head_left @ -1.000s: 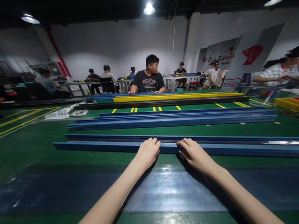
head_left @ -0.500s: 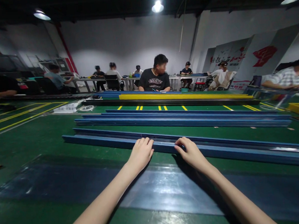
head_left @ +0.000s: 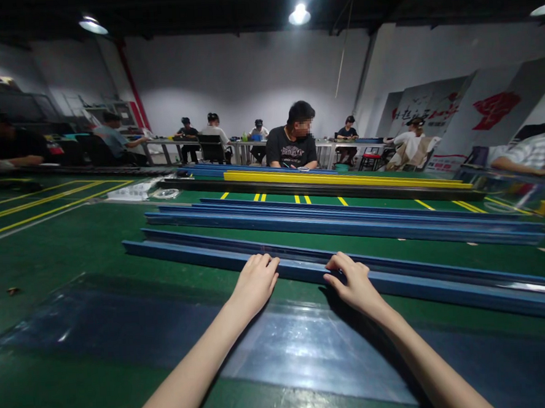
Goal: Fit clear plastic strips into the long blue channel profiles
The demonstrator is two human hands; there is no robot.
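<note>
A long blue channel [head_left: 187,252] lies across the green table in front of me, its open side up. My left hand [head_left: 255,280] has its fingers curled over the near wall of this channel, the thumb side hidden from view. Farther right, my right hand [head_left: 353,280] grips the same near wall, fingers over the top and thumb on the near side. Under both forearms a clear plastic sheet [head_left: 304,343] lies flat, shiny in the middle.
Behind lie more blue channels [head_left: 278,219], a yellow channel [head_left: 345,178] and a black one [head_left: 299,190]. A white packet [head_left: 133,191] is at back left. A person in a dark T-shirt [head_left: 292,147] sits across the table; several others sit farther off.
The view has turned slightly left, so the scene sits farther right. My right hand has shifted a little right along the channel, widening the gap between my hands.
</note>
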